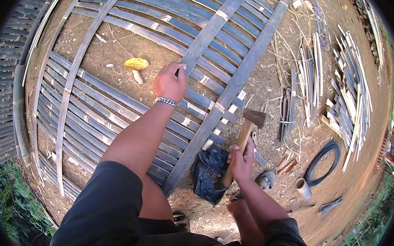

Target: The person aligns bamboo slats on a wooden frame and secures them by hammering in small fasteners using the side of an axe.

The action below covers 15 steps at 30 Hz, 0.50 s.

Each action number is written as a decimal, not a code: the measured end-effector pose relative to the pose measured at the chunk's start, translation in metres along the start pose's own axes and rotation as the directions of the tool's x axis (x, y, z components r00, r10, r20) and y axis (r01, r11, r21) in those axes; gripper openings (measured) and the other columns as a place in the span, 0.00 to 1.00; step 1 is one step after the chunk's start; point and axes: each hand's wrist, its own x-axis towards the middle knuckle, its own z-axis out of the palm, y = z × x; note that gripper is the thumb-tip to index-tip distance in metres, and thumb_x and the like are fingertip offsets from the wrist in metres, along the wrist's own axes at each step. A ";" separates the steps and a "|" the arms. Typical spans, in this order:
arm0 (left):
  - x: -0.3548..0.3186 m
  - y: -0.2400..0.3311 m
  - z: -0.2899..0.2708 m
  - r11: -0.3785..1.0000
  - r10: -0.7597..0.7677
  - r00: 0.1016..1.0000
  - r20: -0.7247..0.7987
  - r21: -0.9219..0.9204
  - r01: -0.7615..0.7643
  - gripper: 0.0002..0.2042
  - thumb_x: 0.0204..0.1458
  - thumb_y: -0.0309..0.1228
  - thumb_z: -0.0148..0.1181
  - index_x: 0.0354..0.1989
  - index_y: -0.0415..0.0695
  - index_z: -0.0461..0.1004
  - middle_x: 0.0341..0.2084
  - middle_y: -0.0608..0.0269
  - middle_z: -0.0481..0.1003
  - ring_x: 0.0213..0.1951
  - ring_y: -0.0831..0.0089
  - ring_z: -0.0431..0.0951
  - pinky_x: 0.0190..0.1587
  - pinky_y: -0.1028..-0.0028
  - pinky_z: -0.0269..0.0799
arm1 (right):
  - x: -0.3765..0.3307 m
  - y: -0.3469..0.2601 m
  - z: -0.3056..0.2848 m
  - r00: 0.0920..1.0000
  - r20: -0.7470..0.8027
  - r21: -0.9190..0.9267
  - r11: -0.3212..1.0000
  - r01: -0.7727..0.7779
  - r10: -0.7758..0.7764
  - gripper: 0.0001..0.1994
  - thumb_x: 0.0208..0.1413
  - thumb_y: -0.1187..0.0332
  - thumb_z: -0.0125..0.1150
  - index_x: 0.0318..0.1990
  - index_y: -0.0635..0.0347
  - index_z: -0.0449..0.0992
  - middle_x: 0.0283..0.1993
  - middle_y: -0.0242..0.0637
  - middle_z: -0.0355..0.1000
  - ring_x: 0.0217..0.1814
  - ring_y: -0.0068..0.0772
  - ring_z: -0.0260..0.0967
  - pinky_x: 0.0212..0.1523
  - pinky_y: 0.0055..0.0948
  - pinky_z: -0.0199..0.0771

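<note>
While my left hand (170, 82) grips a bamboo slat (202, 41), my right hand (241, 160) clasps the hatchet (244, 128).

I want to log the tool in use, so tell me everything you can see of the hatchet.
The hatchet has a pale wooden handle and a dark, wedge-shaped metal head, dull and worn-looking. It is held nearly upright, head up and tilted slightly right. The right hand grips the handle's lower part. It hangs over bare dirt beside the bamboo panel, just above a black bag. Only the hand touches it.
</note>
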 end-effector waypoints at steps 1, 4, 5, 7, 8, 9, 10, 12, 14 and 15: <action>0.000 0.001 0.000 1.000 0.003 1.000 -0.002 -0.001 -0.003 0.06 0.56 0.30 0.65 0.37 0.41 0.82 0.45 0.51 0.83 0.46 0.53 0.83 0.50 0.61 0.79 | -0.006 -0.005 0.010 0.987 -0.044 0.242 0.960 -0.137 0.152 0.28 0.66 0.74 0.48 0.73 0.54 0.53 0.39 0.38 0.68 0.29 0.26 0.67 0.26 0.26 0.73; 0.001 0.001 0.000 1.000 0.013 1.000 -0.004 0.010 -0.013 0.06 0.56 0.30 0.65 0.36 0.41 0.82 0.45 0.51 0.83 0.46 0.53 0.83 0.50 0.61 0.79 | -0.004 -0.010 0.026 0.961 -0.081 0.482 0.855 -0.193 0.263 0.20 0.67 0.74 0.45 0.65 0.56 0.57 0.38 0.39 0.68 0.28 0.28 0.68 0.25 0.29 0.74; 0.001 0.001 -0.001 1.000 0.016 1.000 -0.005 0.017 -0.016 0.06 0.56 0.30 0.65 0.36 0.41 0.82 0.45 0.51 0.83 0.46 0.53 0.83 0.50 0.61 0.79 | -0.003 -0.013 0.031 0.949 -0.079 0.540 0.813 -0.216 0.304 0.19 0.67 0.74 0.46 0.64 0.57 0.58 0.38 0.39 0.68 0.28 0.28 0.69 0.24 0.29 0.74; 0.001 0.000 -0.001 1.000 0.028 1.000 -0.010 0.013 -0.028 0.05 0.56 0.30 0.65 0.36 0.41 0.82 0.45 0.51 0.83 0.46 0.53 0.83 0.50 0.61 0.79 | 0.001 -0.019 0.039 0.949 -0.070 0.580 0.787 -0.211 0.307 0.14 0.66 0.74 0.47 0.58 0.57 0.60 0.37 0.39 0.68 0.27 0.28 0.68 0.23 0.29 0.73; 0.001 -0.001 -0.001 0.999 0.033 0.999 -0.013 0.011 -0.033 0.05 0.56 0.29 0.65 0.36 0.41 0.82 0.45 0.51 0.83 0.46 0.53 0.83 0.50 0.61 0.79 | 0.004 -0.021 0.041 0.955 -0.064 0.589 0.784 -0.199 0.290 0.13 0.66 0.74 0.47 0.57 0.57 0.61 0.37 0.39 0.68 0.27 0.28 0.68 0.23 0.30 0.73; 0.001 -0.001 -0.001 0.999 0.032 0.999 -0.009 0.008 -0.032 0.05 0.55 0.29 0.65 0.36 0.41 0.82 0.45 0.51 0.83 0.46 0.53 0.83 0.50 0.61 0.79 | 0.006 -0.023 0.042 0.960 -0.057 0.597 0.780 -0.187 0.274 0.12 0.66 0.74 0.47 0.56 0.57 0.61 0.37 0.39 0.68 0.27 0.28 0.68 0.23 0.30 0.73; 0.002 0.000 -0.001 1.000 0.031 1.000 -0.006 0.005 -0.031 0.05 0.55 0.29 0.65 0.36 0.42 0.82 0.45 0.51 0.83 0.46 0.53 0.83 0.50 0.61 0.78 | 0.007 -0.031 0.045 0.962 -0.048 0.594 0.782 -0.188 0.268 0.10 0.67 0.73 0.47 0.54 0.57 0.62 0.37 0.39 0.68 0.26 0.28 0.68 0.23 0.30 0.72; 0.002 -0.001 0.000 1.000 0.027 1.000 -0.004 0.002 -0.027 0.05 0.55 0.29 0.65 0.36 0.42 0.82 0.45 0.52 0.83 0.46 0.53 0.83 0.50 0.61 0.79 | 0.005 -0.033 0.048 0.958 -0.065 0.595 0.782 -0.186 0.278 0.10 0.67 0.73 0.47 0.54 0.57 0.62 0.37 0.38 0.68 0.26 0.28 0.68 0.23 0.29 0.72; 0.001 -0.002 0.000 1.000 0.022 1.000 -0.007 0.001 -0.022 0.05 0.55 0.30 0.65 0.35 0.42 0.82 0.45 0.52 0.83 0.46 0.54 0.83 0.50 0.61 0.79 | 0.004 -0.033 0.051 0.957 -0.067 0.584 0.789 -0.192 0.283 0.10 0.67 0.72 0.47 0.54 0.57 0.62 0.37 0.38 0.68 0.26 0.28 0.68 0.23 0.29 0.73; 0.001 -0.001 0.000 1.000 0.023 1.000 -0.001 0.001 -0.023 0.05 0.55 0.30 0.65 0.35 0.42 0.82 0.45 0.52 0.83 0.46 0.54 0.83 0.50 0.62 0.79 | 0.004 -0.031 0.051 0.958 -0.061 0.571 0.797 -0.198 0.281 0.10 0.67 0.72 0.47 0.54 0.57 0.62 0.37 0.38 0.68 0.26 0.27 0.68 0.23 0.29 0.73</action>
